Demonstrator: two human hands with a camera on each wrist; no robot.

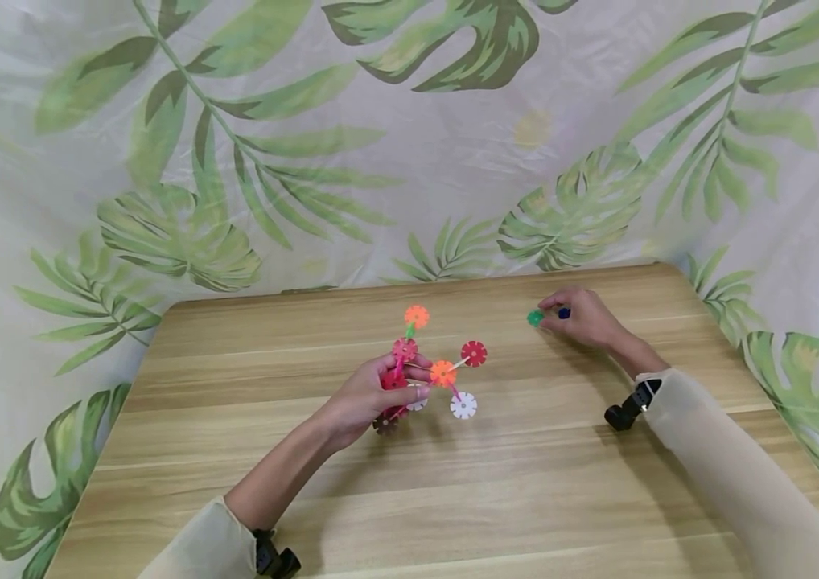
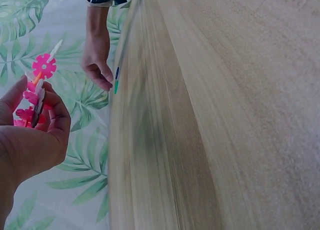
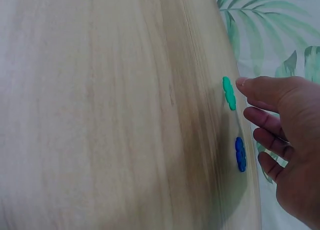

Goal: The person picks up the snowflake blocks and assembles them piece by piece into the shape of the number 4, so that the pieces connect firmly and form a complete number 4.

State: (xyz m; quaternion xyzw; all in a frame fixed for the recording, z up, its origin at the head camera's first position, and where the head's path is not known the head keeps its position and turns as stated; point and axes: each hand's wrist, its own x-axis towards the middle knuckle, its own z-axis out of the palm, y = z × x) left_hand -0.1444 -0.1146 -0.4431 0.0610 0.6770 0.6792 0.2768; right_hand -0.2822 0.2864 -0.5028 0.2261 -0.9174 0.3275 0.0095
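My left hand (image 1: 373, 394) holds a joined-up figure of notched plastic building discs, the thumb on one side and the fingers on the other. An orange disc (image 1: 442, 373), a red disc (image 1: 474, 354) and a white disc (image 1: 463, 405) stick out to the right; another orange one tops the figure. A dark disc (image 2: 38, 109) faces the palm in the left wrist view. Farther right, my right hand (image 1: 579, 318) is low over the table, fingers loosely bent. Its fingertips are at the edge of a loose green disc (image 3: 229, 93). A blue disc (image 3: 241, 154) lies below its other fingers.
Both loose discs lie on the wood-grain table (image 1: 525, 498), toward its far right side. Behind the table hangs a pale cloth (image 1: 446, 177) printed with green leaves. Each wrist wears a black strap with a small camera (image 1: 623, 414).
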